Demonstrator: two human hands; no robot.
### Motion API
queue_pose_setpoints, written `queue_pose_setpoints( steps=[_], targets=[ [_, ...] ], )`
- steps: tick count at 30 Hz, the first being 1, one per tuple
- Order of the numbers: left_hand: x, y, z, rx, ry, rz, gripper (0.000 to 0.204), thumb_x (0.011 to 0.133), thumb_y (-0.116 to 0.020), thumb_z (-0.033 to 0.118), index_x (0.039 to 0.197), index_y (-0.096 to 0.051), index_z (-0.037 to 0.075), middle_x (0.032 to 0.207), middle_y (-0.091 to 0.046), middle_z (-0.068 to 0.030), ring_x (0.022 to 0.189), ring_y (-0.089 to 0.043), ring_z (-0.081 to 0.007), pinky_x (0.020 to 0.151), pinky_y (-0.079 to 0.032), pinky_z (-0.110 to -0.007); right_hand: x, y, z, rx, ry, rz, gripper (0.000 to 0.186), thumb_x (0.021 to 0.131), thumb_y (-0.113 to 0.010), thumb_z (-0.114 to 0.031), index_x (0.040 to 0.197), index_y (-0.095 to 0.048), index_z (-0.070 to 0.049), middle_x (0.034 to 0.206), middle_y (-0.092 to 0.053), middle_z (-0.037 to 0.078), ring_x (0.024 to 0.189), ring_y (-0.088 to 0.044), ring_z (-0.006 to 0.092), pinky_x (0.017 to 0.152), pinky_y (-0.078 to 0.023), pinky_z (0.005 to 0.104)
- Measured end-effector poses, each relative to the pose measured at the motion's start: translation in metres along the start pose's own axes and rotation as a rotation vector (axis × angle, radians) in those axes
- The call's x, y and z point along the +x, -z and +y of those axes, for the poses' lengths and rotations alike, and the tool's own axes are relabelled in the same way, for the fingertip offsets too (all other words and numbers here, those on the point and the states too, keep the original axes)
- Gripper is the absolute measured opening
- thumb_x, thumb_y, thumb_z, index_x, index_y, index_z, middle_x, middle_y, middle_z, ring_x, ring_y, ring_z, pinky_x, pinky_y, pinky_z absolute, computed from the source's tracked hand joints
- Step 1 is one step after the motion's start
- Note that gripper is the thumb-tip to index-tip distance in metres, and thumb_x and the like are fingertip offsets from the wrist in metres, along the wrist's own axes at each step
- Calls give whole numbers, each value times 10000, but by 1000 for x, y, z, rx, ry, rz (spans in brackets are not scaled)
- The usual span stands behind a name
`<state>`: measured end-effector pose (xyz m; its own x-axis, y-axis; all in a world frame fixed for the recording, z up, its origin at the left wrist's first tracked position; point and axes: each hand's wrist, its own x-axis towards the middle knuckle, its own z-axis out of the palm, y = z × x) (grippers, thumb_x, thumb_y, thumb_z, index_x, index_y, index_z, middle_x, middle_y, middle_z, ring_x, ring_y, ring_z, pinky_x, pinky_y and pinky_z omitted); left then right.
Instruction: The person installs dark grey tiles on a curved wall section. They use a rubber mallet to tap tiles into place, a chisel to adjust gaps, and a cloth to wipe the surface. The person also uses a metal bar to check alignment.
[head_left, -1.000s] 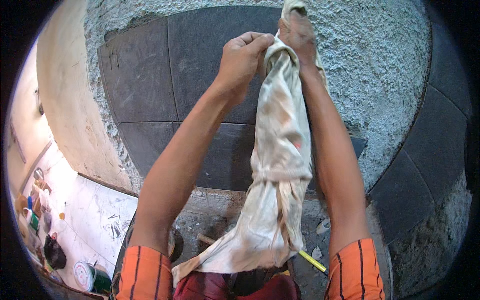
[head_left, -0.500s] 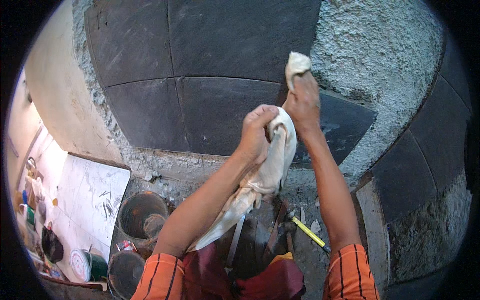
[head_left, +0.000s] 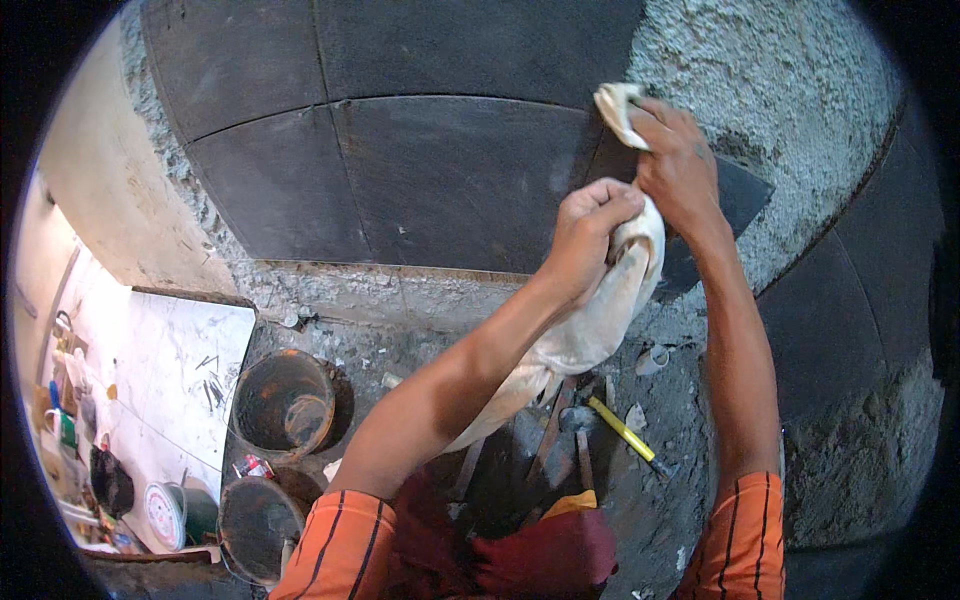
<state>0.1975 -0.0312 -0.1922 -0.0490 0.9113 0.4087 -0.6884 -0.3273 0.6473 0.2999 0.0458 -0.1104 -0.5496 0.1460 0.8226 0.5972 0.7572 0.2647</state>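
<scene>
A long off-white cloth (head_left: 592,330) hangs between my arms in front of a wall of dark grey tiles (head_left: 460,180). My left hand (head_left: 592,235) is closed round its bunched upper part. Higher and to the right, my right hand (head_left: 682,165) grips the cloth's upper end, which folds out beyond the fingers toward the tiles near the rough plaster edge. Whether that end touches the wall I cannot tell. The cloth's lower length trails behind my left forearm.
Rough grey plaster (head_left: 770,70) borders the tiles on the right. Two dirty buckets, one (head_left: 285,400) behind the other (head_left: 258,530), stand at lower left beside a white tiled floor (head_left: 185,365). A yellow-handled hammer-like tool (head_left: 622,428) lies on the dusty ground below.
Both hands have moved right and slightly up along the wall, carrying the cloth with them. The view has shifted a little, and more of the ground below shows.
</scene>
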Motion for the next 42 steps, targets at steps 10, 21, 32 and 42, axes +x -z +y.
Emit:
queue_pose_setpoints(
  steps=[10, 21, 32, 42],
  targets=[
    [5, -8, -17, 61, -73, 21, 100, 871, -593, 94, 920, -580, 8, 767, -616, -55, 618, -589, -114, 583, -492, -246, 11, 16, 8, 8, -157, -207, 307, 782, -574, -117, 1074, -662, -149, 994, -631, 103, 957, -622, 312, 796, -507, 428],
    [-47, 50, -12, 573, -234, 385, 88, 898, -576, 97, 907, -605, 15, 825, -601, -10, 759, -542, -75, 697, -445, -235, -43, -9, -61, 587, -814, -47, 335, 819, -573, -212, 1064, -610, 13, 1031, -593, 214, 996, -565, 383, 872, -429, 436],
    [-86, 95, 39, 400, -326, 623, 102, 926, -557, 131, 912, -583, 33, 815, -586, -7, 719, -517, -70, 662, -434, -235, 40, -102, -164, 288, -847, 204, 333, 843, -558, -211, 910, -580, 114, 1036, -484, 340, 949, -544, 428, 791, -475, 501],
    [-101, 96, 1, 531, -243, 540, 124, 912, -586, 126, 925, -603, 4, 866, -607, -26, 764, -527, -70, 693, -433, -220, -54, -89, -76, -10, -620, -12, 324, 829, -559, -330, 767, -686, -38, 866, -659, 240, 817, -660, 394, 671, -500, 485]
  ],
)
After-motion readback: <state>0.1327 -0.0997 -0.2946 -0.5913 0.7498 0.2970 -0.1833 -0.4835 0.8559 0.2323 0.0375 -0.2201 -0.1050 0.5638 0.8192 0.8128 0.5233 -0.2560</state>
